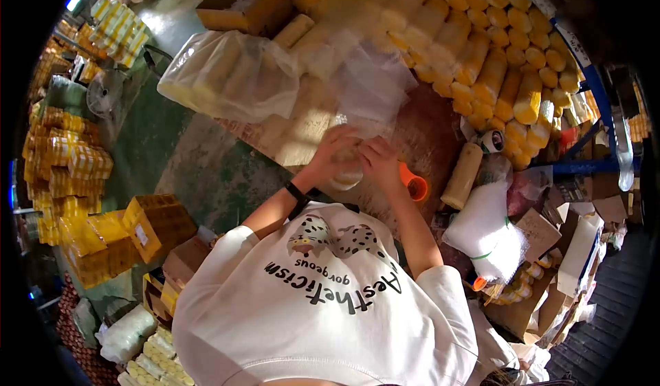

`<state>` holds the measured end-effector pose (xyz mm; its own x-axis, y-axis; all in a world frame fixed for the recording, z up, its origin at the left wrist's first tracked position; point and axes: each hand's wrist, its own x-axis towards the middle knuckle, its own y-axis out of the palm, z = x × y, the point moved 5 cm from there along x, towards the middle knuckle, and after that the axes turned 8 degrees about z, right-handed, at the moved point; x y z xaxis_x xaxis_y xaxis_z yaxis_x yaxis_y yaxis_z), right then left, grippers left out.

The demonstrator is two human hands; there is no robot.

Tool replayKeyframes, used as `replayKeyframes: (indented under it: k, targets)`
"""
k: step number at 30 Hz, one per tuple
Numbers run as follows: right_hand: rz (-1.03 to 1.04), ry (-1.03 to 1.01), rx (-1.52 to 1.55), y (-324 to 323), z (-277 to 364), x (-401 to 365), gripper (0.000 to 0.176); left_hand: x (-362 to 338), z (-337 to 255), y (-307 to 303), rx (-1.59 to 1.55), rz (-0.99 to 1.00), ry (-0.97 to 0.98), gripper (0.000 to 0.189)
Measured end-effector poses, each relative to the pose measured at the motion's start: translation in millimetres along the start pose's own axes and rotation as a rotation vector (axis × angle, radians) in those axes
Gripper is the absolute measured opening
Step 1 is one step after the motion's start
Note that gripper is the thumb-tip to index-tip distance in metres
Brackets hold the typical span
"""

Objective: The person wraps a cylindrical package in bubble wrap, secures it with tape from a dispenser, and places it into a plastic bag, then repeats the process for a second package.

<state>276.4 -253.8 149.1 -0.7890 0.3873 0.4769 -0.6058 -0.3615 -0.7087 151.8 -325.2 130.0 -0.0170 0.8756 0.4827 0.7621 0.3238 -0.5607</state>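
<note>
My left hand, with a dark band on its wrist, has its fingers curled at the edge of a clear, rounded plastic piece. Close beside it, my right hand is closed with bent fingers at the same spot. Whether the piece is a bag or a roll cannot be made out. Thin translucent plastic sheeting spreads over the table just beyond my hands. By my right wrist sits an orange ring-shaped object.
A large clear bag with pale contents lies left of the sheeting, near an open cardboard box. Yellow-ended rolls are stacked at the back right. A tan roll and a white bag are at right. Yellow cartons stand at left.
</note>
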Motion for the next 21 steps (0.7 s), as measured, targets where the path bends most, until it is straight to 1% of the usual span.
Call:
replayKeyframes:
  k: [2,3,5,7,9,10,12,14,17,19,20,21]
  targets:
    - [0.047,0.014,0.073,-11.0,8.2,-3.3,0.010,-9.4,8.1,10.8,-0.248,-0.015,-0.043,0.028]
    - [0.045,0.182,0.158,-14.7,-1.5,-14.4,0.014,-14.3,12.4,16.0,-0.372,-0.019,-0.066,0.025]
    - [0.032,0.515,0.329,-23.6,-30.7,-50.8,0.024,-8.4,7.9,12.4,-0.332,-0.020,-0.042,0.022]
    - [0.159,0.754,-0.097,-16.6,-88.0,-116.1,0.036,-6.1,5.0,14.1,-0.328,-0.059,-0.049,0.019]
    - [0.365,0.913,-0.408,-4.4,-111.2,-161.6,0.051,-8.7,1.8,21.3,-0.357,-0.127,-0.088,0.017]
    - [0.508,0.960,-0.499,1.2,-109.3,-180.3,0.060,-7.6,-2.9,23.7,-0.304,-0.147,-0.062,0.017]
    - [0.595,0.959,-0.622,20.8,-118.1,-217.1,0.068,-6.6,-15.7,28.2,-0.204,-0.177,-0.012,0.017]
    - [0.473,0.851,-0.697,41.9,-139.0,-245.6,0.067,-3.3,-25.5,32.9,-0.192,-0.182,-0.003,0.019]
    - [0.272,0.688,-0.736,27.7,-122.0,-235.9,0.055,-1.4,-32.5,34.0,-0.129,-0.164,-0.005,0.020]
    - [0.024,1.034,0.029,9.1,-112.4,-241.5,0.045,-4.4,-32.8,33.8,-0.089,-0.144,-0.006,0.019]
    - [-0.107,1.163,0.424,0.0,-98.1,-237.5,0.040,-6.9,-31.7,34.3,-0.078,-0.142,-0.004,0.019]
    - [-0.171,1.086,0.511,-13.9,-74.3,-224.1,0.037,-7.4,-30.9,34.0,-0.065,-0.144,-0.001,0.019]
